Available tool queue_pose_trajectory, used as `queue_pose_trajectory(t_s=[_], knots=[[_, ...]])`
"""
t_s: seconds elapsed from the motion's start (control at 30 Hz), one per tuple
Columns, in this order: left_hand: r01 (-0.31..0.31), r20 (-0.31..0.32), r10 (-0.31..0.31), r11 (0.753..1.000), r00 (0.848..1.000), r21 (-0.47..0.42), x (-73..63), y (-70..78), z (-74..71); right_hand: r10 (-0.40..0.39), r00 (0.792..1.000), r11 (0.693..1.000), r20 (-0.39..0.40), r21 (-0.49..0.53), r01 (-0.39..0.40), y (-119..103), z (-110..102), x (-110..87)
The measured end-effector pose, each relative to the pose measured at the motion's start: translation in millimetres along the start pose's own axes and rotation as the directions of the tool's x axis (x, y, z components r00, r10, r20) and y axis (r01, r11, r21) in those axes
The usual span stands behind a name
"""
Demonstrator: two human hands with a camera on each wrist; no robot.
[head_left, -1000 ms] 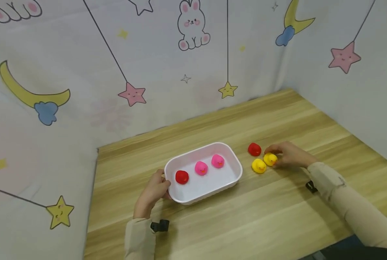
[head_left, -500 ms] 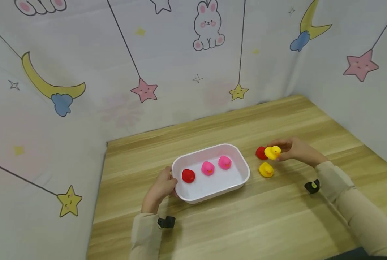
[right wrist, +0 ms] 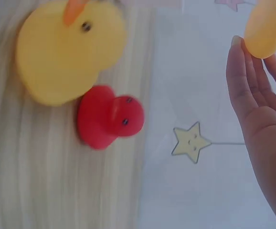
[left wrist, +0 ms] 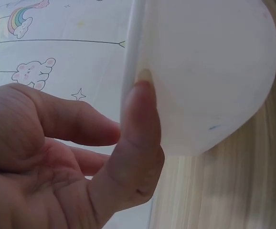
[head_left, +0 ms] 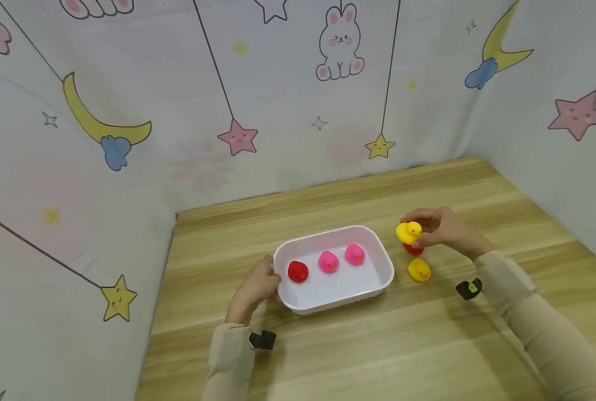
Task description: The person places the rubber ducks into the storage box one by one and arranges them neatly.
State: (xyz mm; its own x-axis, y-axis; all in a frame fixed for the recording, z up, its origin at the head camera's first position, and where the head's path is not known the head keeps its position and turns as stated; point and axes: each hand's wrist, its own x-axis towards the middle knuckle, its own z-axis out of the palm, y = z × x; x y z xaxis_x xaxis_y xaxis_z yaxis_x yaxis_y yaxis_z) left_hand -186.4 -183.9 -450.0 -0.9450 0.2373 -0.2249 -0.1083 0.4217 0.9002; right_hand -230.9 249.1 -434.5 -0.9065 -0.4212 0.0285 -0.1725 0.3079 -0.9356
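In the head view, my left hand (head_left: 255,287) grips the left end of a white plastic tray (head_left: 323,295). The left wrist view shows thumb and fingers pinching the tray's wall (left wrist: 214,81). Inside the tray sit a red rubber duck (head_left: 298,272) and two pink rubber ducks (head_left: 329,262). To the right of the tray, my right hand (head_left: 440,227) pinches a yellow rubber duck (head_left: 409,232), raised over a second red duck (right wrist: 110,117) on the table and partly hiding it in the head view. Another yellow duck (head_left: 419,270) rests nearer me on the table.
The wood-grain table (head_left: 378,345) meets a white wall cloth (head_left: 287,83) printed with stars, moons and a rabbit at the back and left. A plain pale wall side with a pink star (head_left: 578,115) stands at the right.
My right hand has lifted one yellow duck off the table and carried it left, toward the tray. The left hand keeps its grip on the tray. The head view has shifted slightly.
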Motion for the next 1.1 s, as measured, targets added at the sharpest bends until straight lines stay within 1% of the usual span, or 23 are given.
queue_pose_trajectory(t_s=[0.07,0.2,0.3,0.37,0.43,0.5,0.57,0.67,0.73,0.87,1.0,1.1], knots=[[0.009,0.004,-0.009,1.0,1.0,-0.013,0.1,-0.5,-0.8,0.024,1.0,1.0,0.013,0.007,-0.024,-4.6,4.5,5.2],[0.008,0.016,-0.007,0.999,1.0,-0.048,0.1,-1.9,-2.1,0.018,0.998,1.0,0.053,-0.007,-0.018,-13.8,13.4,17.6],[0.005,0.036,-0.002,0.997,0.999,-0.083,0.4,-2.8,-2.4,-0.033,0.996,0.998,0.078,-0.046,0.037,-19.6,21.5,26.2],[0.007,0.049,-0.001,0.994,0.999,-0.11,0.7,-3.4,-2.6,-0.063,0.993,0.996,0.099,-0.052,0.068,-24.5,28.6,31.5],[0.022,0.056,-0.014,0.991,0.998,-0.13,0.8,-4.0,-3.2,-0.098,0.987,0.994,0.124,-0.042,0.104,-30.4,37.4,37.0],[0.028,0.058,-0.021,0.99,0.998,-0.136,0.8,-4.8,-3.9,-0.129,0.979,0.991,0.157,-0.01,0.132,-36.4,47.5,42.9],[0.037,0.058,-0.029,0.99,0.998,-0.137,1.0,-5.6,-4.7,-0.142,0.971,0.99,0.191,0.021,0.141,-42.1,58.3,49.3],[0.038,0.057,-0.031,0.992,0.998,-0.124,1.5,-6.3,-6.4,-0.155,0.955,0.988,0.251,0.029,0.153,-51.0,74.8,60.0],[0.042,0.054,-0.036,0.992,0.998,-0.119,2.2,-6.5,-7.0,-0.159,0.944,0.986,0.29,0.004,0.165,-56.2,85.0,67.5],[0.034,0.055,-0.027,0.992,0.998,-0.124,3.3,-7.3,-6.9,-0.179,0.916,0.974,0.36,-0.067,0.217,-67.9,103.6,81.7],[0.027,0.059,-0.019,0.99,0.998,-0.136,3.2,-6.8,-6.4,-0.155,0.9,0.961,0.406,-0.148,0.232,-80.8,120.1,92.2],[0.031,0.059,-0.023,0.99,0.998,-0.135,2.8,-6.2,-5.4,-0.134,0.888,0.956,0.44,-0.178,0.232,-84.7,131.7,99.5]])
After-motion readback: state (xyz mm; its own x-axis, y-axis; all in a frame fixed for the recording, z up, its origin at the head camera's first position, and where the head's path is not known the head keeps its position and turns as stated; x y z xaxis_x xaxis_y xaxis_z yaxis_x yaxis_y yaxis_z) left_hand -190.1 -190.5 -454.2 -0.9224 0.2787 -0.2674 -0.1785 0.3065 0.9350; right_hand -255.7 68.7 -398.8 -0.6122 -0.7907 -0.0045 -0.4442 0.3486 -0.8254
